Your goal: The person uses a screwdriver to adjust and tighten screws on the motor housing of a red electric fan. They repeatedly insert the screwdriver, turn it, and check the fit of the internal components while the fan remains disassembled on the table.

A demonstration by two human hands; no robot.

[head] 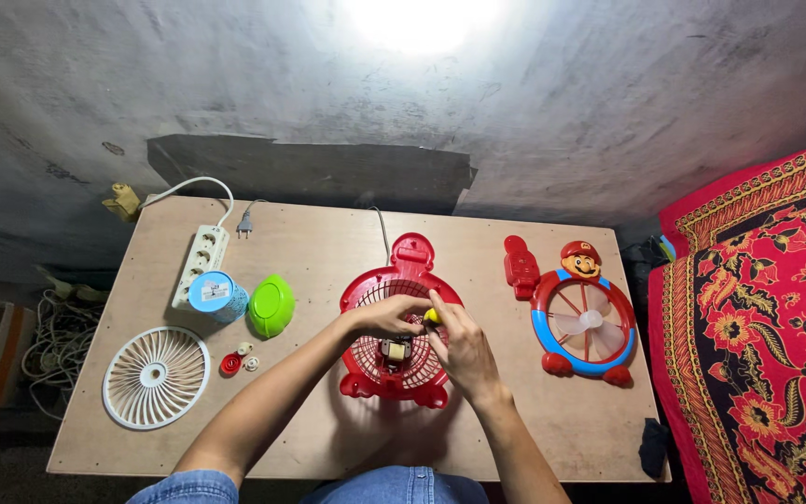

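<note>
On the wooden counter (328, 439), far left, a white power strip (200, 264) with its cord looping off the back edge. Below it a round white fan grille (156, 377), lying flat. Just right of the strip a light-blue cylinder (217, 296) on its side, touching a green egg-shaped shell (271, 305). Near the grille's right rim, a small red ring (230, 363) and two small white parts (248, 356).

Centre of the counter: a red plastic fan housing (399, 322), lying flat, cartoon-figure outline with a rounded head tab at the far end, two stubby feet at the near edge, a circular mesh grille filling the body. A small metal motor (394, 352) seated at the middle of the mesh.

Left hand (387, 315) curled over the housing's upper mesh, fingers bent, resting on it. Right hand (462, 347) closed in a pinch around a yellow-handled tool (432, 316), tip pointed down toward the motor; both hands meeting above the mesh.

Further right, well apart, a matching red-and-blue fan front (586, 315) with white blades and a cartoon face, a small red piece (521, 261) beside it. At the far right, a red patterned fabric (767, 317).
</note>
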